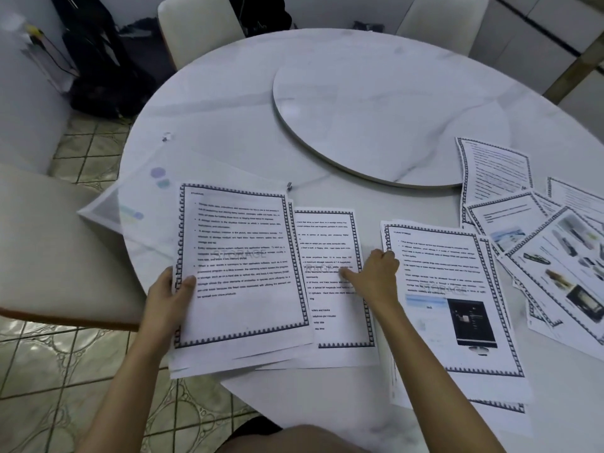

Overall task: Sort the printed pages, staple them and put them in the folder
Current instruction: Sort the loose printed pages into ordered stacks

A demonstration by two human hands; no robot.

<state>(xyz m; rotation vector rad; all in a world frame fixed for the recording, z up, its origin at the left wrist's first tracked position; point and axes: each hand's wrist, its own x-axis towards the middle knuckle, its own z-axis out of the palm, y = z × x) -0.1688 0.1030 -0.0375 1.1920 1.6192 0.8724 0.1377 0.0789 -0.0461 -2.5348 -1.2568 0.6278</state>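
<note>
Both forearms bare to the elbows, no sleeves in view. Left hand (170, 297) & right hand (376, 273): no rings, no watch, no wristbands, no gloves. Nails short, unpainted as far as can be seen. Bare knee at bottom edge w/ dark shorts hem beside it; fabric detail too blurred to tell.

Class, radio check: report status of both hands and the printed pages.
Left hand gripping text stack by its left edge. Right hand flat on middle page. Nothing stapled; more pages loose at right.
</note>
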